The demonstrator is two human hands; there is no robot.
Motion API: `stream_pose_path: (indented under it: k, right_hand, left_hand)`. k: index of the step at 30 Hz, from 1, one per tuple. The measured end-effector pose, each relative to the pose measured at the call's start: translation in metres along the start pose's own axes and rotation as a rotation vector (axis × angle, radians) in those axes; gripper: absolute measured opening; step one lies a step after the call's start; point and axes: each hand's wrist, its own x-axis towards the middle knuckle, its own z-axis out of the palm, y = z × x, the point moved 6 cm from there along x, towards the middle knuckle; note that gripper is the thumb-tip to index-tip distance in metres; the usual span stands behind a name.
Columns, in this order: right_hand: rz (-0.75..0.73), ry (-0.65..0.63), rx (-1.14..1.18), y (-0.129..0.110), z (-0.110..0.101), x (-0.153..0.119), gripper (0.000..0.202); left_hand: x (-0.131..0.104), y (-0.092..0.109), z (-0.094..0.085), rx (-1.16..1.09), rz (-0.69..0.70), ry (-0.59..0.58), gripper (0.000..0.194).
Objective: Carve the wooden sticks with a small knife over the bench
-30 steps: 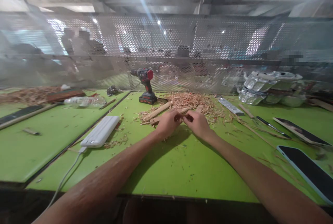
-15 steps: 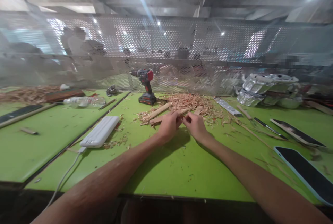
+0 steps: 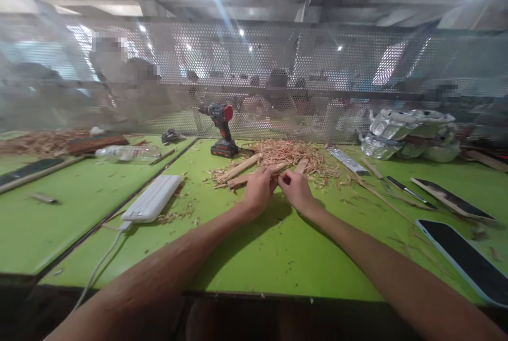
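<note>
My left hand (image 3: 259, 189) and my right hand (image 3: 296, 187) come close together above the green table (image 3: 254, 264). Both have their fingers curled in a pinch, and whatever lies between the fingertips is too small or hidden to make out. Just beyond them is a heap of wood shavings (image 3: 283, 151). Flat wooden strips lie at its front: one strip (image 3: 241, 167) to the left, another (image 3: 301, 165) behind my right hand. A further strip (image 3: 239, 180) runs behind my left hand, partly covered by it.
A cordless drill (image 3: 223, 129) stands left of the shavings. Nearer lies a white power bank (image 3: 153, 199) with a cable. On the right are a metal plate (image 3: 347, 160), a pen-like tool (image 3: 410, 193), a dark-faced slab (image 3: 452, 198), a phone (image 3: 464, 259) and foil-wrapped bundles (image 3: 410, 135). A perforated screen (image 3: 262, 76) closes the back.
The whole view has shifted very slightly. My hands stay together in nearly the same place, fingers still pinched. Behind the screen, a person at the left has moved a little leftward.
</note>
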Motion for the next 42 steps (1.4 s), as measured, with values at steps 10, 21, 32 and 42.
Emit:
stream_pose_path:
  k: [10, 21, 32, 42]
  right_hand:
    - [0.102, 0.022, 0.034, 0.003, 0.003, -0.001, 0.026]
    - [0.125, -0.057, 0.083, 0.007, 0.006, 0.004, 0.03]
    - [0.158, 0.01, 0.142, 0.01, 0.008, -0.002, 0.033]
    - [0.285, 0.036, 0.181, 0.013, 0.009, -0.003, 0.034]
  left_hand:
    - [0.001, 0.0, 0.003, 0.092, 0.016, -0.02, 0.022]
    - [0.003, -0.002, 0.007, 0.22, 0.001, -0.103, 0.018]
    - [0.002, 0.006, 0.011, 0.334, 0.019, -0.152, 0.014]
    - [0.004, 0.013, 0.012, 0.43, -0.002, -0.209, 0.015]
